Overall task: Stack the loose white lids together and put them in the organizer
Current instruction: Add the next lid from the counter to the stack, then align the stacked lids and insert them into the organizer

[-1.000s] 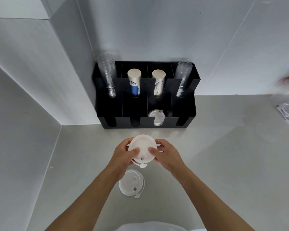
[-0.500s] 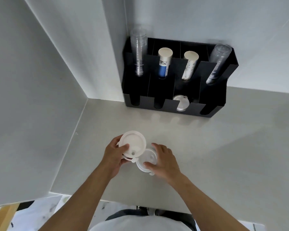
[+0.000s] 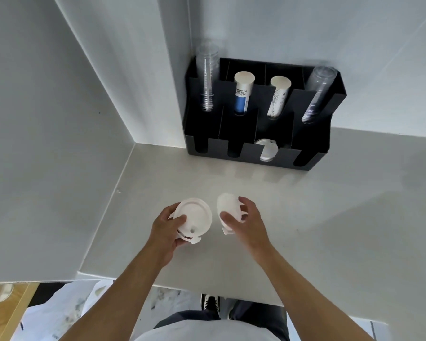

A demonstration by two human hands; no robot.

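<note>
My left hand (image 3: 166,232) holds a small stack of white lids (image 3: 196,217) above the counter, thumb on the top lid. My right hand (image 3: 244,221) grips a single white lid (image 3: 228,205), tilted on edge, just right of the stack and apart from it. The black organizer (image 3: 312,153) stands against the back wall. One white lid (image 3: 268,151) leans in its front row, third slot from the left.
The organizer's back row holds two clear cup stacks (image 3: 207,77) and two paper cup stacks (image 3: 242,93). A wall panel (image 3: 59,143) closes off the left side. The counter's near edge (image 3: 182,286) is close under my forearms, with floor and my shoe below.
My right hand has picked the loose lid up off the counter and raised it beside the stack in my left hand. The view has shifted so the organizer sits further right.
</note>
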